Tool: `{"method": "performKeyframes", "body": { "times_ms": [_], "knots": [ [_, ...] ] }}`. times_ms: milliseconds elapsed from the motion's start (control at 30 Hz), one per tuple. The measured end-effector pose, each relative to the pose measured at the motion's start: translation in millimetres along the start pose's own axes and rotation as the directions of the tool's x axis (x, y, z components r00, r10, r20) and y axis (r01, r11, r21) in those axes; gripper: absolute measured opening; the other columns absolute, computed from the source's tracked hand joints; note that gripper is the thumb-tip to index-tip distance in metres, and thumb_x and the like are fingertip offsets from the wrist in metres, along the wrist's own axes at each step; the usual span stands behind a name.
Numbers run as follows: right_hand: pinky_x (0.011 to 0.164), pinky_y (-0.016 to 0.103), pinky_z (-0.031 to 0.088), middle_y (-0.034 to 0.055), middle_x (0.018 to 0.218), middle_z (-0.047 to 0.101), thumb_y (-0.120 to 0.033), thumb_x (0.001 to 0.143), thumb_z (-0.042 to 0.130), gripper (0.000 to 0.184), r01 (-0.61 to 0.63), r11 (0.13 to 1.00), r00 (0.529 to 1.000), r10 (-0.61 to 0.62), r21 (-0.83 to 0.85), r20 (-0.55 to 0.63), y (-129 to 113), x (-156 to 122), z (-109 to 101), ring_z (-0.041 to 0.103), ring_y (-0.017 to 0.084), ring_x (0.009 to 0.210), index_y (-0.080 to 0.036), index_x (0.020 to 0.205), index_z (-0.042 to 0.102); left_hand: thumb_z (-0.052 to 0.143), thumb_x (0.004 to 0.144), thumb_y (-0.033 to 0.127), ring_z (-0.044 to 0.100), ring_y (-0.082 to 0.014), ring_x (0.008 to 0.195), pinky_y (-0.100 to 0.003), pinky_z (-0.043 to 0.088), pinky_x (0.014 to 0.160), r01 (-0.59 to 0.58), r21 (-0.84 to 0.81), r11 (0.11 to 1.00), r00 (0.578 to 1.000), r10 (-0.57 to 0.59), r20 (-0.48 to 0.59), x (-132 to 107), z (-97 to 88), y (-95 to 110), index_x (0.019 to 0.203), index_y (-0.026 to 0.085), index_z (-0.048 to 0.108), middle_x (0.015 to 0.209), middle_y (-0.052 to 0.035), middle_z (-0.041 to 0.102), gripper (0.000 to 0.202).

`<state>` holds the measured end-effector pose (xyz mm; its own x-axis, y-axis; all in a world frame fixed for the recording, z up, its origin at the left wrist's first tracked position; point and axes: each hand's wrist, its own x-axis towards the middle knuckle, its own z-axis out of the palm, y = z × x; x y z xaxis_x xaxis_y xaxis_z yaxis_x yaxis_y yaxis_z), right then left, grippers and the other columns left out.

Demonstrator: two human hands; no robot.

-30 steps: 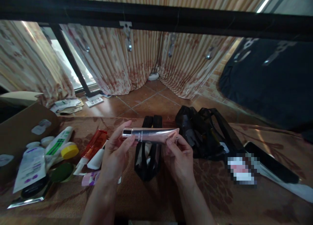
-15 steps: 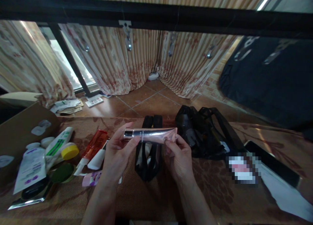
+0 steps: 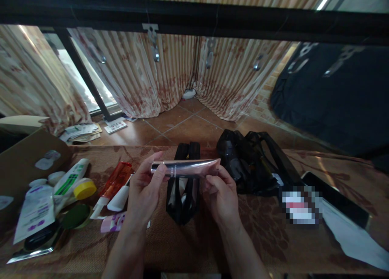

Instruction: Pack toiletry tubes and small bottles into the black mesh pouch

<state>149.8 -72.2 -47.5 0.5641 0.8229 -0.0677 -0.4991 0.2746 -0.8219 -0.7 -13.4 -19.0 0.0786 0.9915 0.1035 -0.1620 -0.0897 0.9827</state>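
I hold a shiny pink tube (image 3: 189, 168) with a silver cap level in front of me, above the table. My left hand (image 3: 146, 190) pinches the cap end. My right hand (image 3: 223, 194) pinches the flat crimped end. Directly under the tube stands a small black mesh pouch (image 3: 182, 200), open at the top, with something white inside. Behind my right hand lies a heap of more black mesh bags (image 3: 252, 165).
Left of my hands lie several tubes and jars: an orange tube (image 3: 117, 177), a white-green bottle (image 3: 68, 177), a yellow cap (image 3: 84, 189), a green lid (image 3: 73, 215), sachets. A cardboard box (image 3: 21, 157) stands far left. A dark phone (image 3: 337, 198) and white paper (image 3: 355, 240) lie right.
The tube has turned slightly about its length in my fingers and stayed in the same place. The view has shifted a little; the things on the table have not moved.
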Motion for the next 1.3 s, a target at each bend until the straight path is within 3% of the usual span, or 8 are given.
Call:
{"method": "performKeyframes", "body": {
  "times_ms": [233,433,533,700,867,1067,1300],
  "knots": [
    [0.05,0.02,0.037,-0.0043,0.064,0.055,-0.029,0.075,0.071,0.022,0.021,0.998,1.0,-0.022,0.057,0.008,-1.1,-1.9,-0.5,0.044,0.008,0.054,-0.022,0.096,0.072,0.074,0.081,0.029,0.066,-0.0185,0.099,-0.029,0.052,0.09,-0.04,-0.031,0.999,0.999,0.04,0.002,-0.8,-0.6,-0.7,0.115,0.023,0.07,0.11,-0.0033,0.072,0.036],
    [0.06,0.024,0.047,0.005,0.106,0.068,-0.038,0.082,0.069,0.028,0.082,0.995,0.996,-0.083,0.062,0.019,-0.6,-3.7,-0.2,0.058,0.011,0.072,-0.023,0.105,0.071,0.077,0.076,0.021,0.065,-0.0159,0.094,-0.025,0.052,0.085,-0.046,-0.155,0.987,0.997,0.054,0.051,-3.3,1.0,4.8,0.11,0.023,0.072,0.11,-0.003,0.071,0.035],
    [0.065,0.027,0.049,0.0063,0.109,0.069,-0.036,0.081,0.069,0.028,0.072,0.996,0.997,-0.073,0.058,0.02,-0.4,-2.9,0.6,0.063,0.016,0.08,-0.023,0.106,0.07,0.077,0.074,0.017,0.065,-0.0162,0.095,-0.024,0.052,0.084,-0.051,-0.205,0.977,0.995,0.067,0.073,-2.8,0.2,4.8,0.108,0.022,0.073,0.11,-0.0041,0.071,0.035],
    [0.084,0.034,0.051,0.0048,0.12,0.068,-0.027,0.075,0.072,0.031,0.065,0.996,0.998,-0.065,0.054,-0.003,2.5,-0.8,-1.1,0.064,0.019,0.096,-0.025,0.106,0.07,0.078,0.072,0.016,0.066,-0.0164,0.093,-0.024,0.052,0.081,-0.051,-0.213,0.976,0.992,0.074,0.101,-2.3,-1.6,3.6,0.108,0.022,0.072,0.11,-0.0047,0.071,0.037],
    [0.098,0.039,0.045,0.0037,0.121,0.068,-0.021,0.07,0.073,0.037,0.08,0.997,0.997,-0.08,0.011,-0.014,4.6,-0.5,-3.0,0.06,0.021,0.111,-0.026,0.107,0.071,0.077,0.073,0.014,0.066,-0.0153,0.093,-0.022,0.053,0.08,-0.05,-0.188,0.981,0.994,0.066,0.082,-2.3,-1.5,2.2,0.11,0.024,0.072,0.112,-0.0036,0.071,0.039],
    [0.096,0.04,0.045,0.0022,0.12,0.068,-0.019,0.067,0.074,0.041,0.068,0.998,0.998,-0.068,-0.012,-0.001,5.1,0.1,-4.4,0.06,0.022,0.109,-0.028,0.107,0.071,0.078,0.072,0.012,0.064,-0.014,0.1,-0.022,0.053,0.085,-0.028,-0.205,0.978,0.996,0.045,0.08,-1.9,-2.0,-0.4,0.118,0.028,0.069,0.127,-0.0029,0.066,0.049],
    [0.098,0.041,0.045,0.0021,0.118,0.069,-0.019,0.064,0.078,0.044,0.047,0.999,0.999,-0.047,-0.026,0.006,4.8,-0.4,-5.0,0.061,0.022,0.106,-0.028,0.107,0.072,0.079,0.071,0.012,0.064,-0.0136,0.1,-0.021,0.052,0.085,-0.019,-0.207,0.978,0.996,0.036,0.081,-0.5,-3.0,-2.5,0.12,0.029,0.068,0.125,-0.0024,0.067,0.053]
  ]
}}
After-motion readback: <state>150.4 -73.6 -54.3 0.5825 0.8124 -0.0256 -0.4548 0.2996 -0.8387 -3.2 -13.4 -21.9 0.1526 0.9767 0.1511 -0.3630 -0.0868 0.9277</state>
